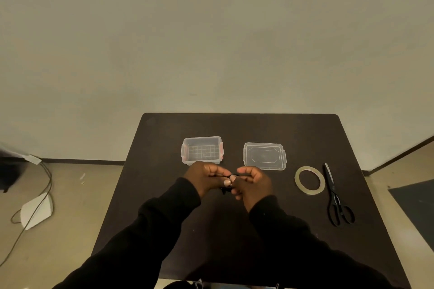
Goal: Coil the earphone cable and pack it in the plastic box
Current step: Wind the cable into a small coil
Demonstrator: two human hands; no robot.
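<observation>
counter (164, 206): dark top, everything sat on it, pushed up near a plain wall
my hands: left hand (203, 177) and right hand (254, 184) were together over the middle of the counter, both curled shut and pinching the earphone cable
scissors (336, 197): black, lying far right, blades pointing away from me
plastic box (202, 149): clear, red clips, open and empty, just past my left hand
lid (264, 156): off, flat, beside the box on its right
tape roll (309, 180): flat, just left of the scissors
earphone cable (231, 175): thin and black, stretched between my fingers, mostly hidden, not in the box yet
</observation>
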